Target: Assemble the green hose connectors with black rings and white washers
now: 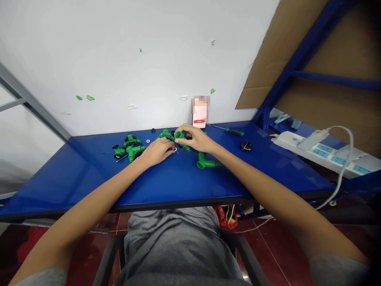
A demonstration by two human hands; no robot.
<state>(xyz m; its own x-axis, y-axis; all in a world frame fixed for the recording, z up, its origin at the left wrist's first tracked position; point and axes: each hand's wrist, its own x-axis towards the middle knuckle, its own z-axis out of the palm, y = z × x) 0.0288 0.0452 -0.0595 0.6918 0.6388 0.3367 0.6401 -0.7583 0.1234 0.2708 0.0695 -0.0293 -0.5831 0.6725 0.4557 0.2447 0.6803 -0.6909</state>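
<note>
My right hand is closed around a green plastic pipe fitting, its round opening turned toward me. Beside it, my left hand is bent down at the table with fingers drawn together. At its thumb tip is a small white ring, with a thin metal piece sticking out next to it; the grip is partly hidden. Behind the left hand lies another green fitting with black parts. A green branched fitting rests below my right wrist. Several green fittings with black caps are grouped at the left.
On the blue table, a loose white ring and a small black part lie toward the back. A phone leans on the wall. A screwdriver, a round black object and a power strip are at the right.
</note>
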